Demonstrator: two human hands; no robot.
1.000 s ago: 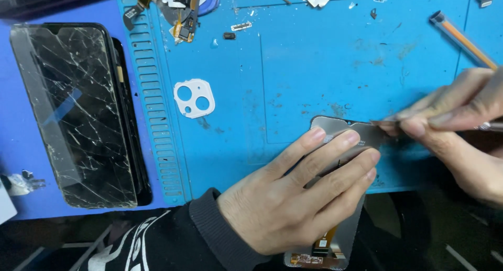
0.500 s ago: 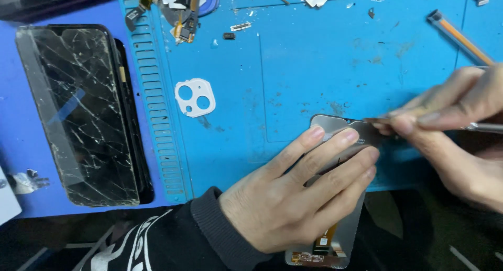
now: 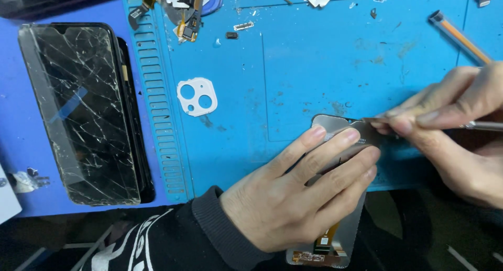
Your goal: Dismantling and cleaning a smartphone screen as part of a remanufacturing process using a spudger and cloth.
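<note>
Phone display panel (image 3: 343, 145), held flat at the near edge of the blue desk mat (image 3: 314, 67) by the left hand (image 3: 293, 197), fingers spread upon it. Thin metal tool (image 3: 479, 126) pinched by the right hand (image 3: 456, 140), tip set at the panel's top edge. Prying is judged in hand; a shallow, steady slide along the edge is called for

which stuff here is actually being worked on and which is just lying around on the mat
In use:
- left hand pressing flat on the grey phone panel
- right hand holding a thin metal tool at the panel's top edge

Lying about:
- cracked screen
- white camera frame
- orange-handled tool
- loose small parts
- blue mat
</note>
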